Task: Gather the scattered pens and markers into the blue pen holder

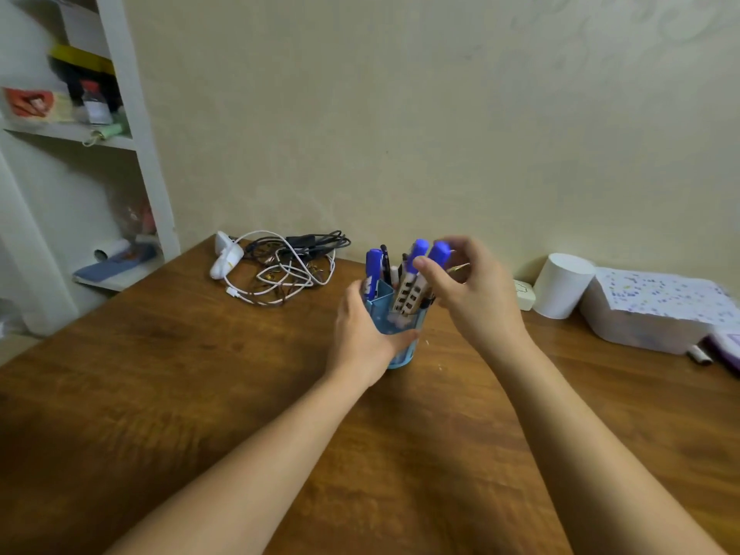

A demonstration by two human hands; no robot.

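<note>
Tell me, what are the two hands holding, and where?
The left hand grips the blue pen holder around its side. The right hand has its fingers at the blue marker caps; whether it grips one cannot be told.

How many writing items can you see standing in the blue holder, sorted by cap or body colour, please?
In the blue pen holder, steadied by the left hand, right hand at the tops:
Blue-capped markers: 3
Dark pens: 1 clearly visible
Total: 4 clearly visible; others between them are too hidden or blurred to count.
</note>
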